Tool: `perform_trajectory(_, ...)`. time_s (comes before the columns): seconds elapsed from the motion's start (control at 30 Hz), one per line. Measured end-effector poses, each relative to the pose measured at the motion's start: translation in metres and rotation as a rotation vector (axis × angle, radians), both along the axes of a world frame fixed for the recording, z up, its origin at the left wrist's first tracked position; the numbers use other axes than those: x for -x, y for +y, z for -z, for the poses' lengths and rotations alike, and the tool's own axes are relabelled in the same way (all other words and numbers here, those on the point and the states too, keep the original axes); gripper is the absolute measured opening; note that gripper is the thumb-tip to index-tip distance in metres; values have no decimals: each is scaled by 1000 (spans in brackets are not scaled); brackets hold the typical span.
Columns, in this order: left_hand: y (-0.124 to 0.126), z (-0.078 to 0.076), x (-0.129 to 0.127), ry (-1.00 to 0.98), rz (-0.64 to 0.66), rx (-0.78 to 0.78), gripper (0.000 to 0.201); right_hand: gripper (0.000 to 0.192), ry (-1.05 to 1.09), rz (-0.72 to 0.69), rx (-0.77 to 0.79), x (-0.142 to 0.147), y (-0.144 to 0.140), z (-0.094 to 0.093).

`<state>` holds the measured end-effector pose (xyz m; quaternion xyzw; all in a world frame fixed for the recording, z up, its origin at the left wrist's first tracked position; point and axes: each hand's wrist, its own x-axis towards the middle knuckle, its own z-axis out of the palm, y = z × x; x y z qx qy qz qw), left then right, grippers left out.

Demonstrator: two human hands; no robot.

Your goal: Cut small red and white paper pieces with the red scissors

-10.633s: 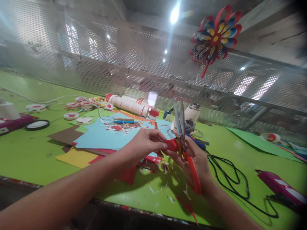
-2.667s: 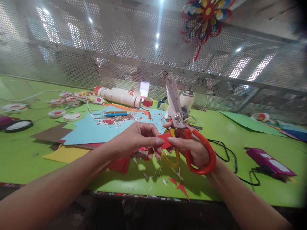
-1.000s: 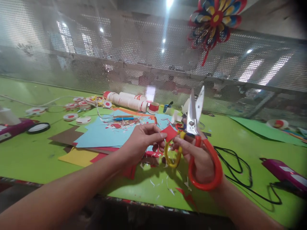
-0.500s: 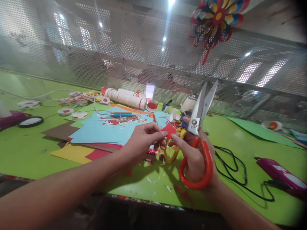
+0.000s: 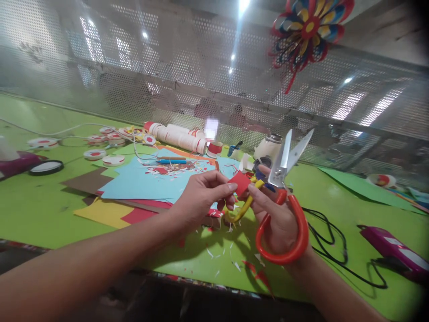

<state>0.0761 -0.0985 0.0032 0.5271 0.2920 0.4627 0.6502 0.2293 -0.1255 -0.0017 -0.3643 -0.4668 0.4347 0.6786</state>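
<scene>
My left hand (image 5: 201,199) pinches a small red paper piece (image 5: 240,182) between thumb and fingertips, just above the green table (image 5: 47,201). My right hand (image 5: 275,217) touches the same red piece with its fingertips and carries the scissors (image 5: 284,197). The scissors have an orange loop around my palm, a yellow loop hanging below, and steel blades slightly apart pointing up and right. Red and white paper scraps (image 5: 234,264) lie on the table under my hands.
A stack of coloured paper sheets (image 5: 144,188) lies left of my hands, with white tubes (image 5: 179,136) and round discs (image 5: 100,154) behind. A black cable (image 5: 331,246) and a purple tool (image 5: 392,252) lie to the right. A paper pinwheel (image 5: 306,29) hangs on the perforated metal screen.
The scissor blades have tilted further right and lowered a little. Both hands still hold the red piece, which has turned slightly between the fingers.
</scene>
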Motion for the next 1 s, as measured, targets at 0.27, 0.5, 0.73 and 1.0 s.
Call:
perform_trajectory(0.27,-3,-1,-6,-8,30,19,22,70,136,-120,179,8,-9,-12)
perform_trajectory(0.5,-5,-1,-12,-40,1,9,18,71,153,-92,193,7,-7,-11)
perform_trajectory(0.73,-5,1,-12,-40,37,-11,16,62,127,-78,159,7,-5,-12)
perform_trajectory(1.0,-5,1,-12,22,14,-8,17,67,133,-62,195,6,-7,-15)
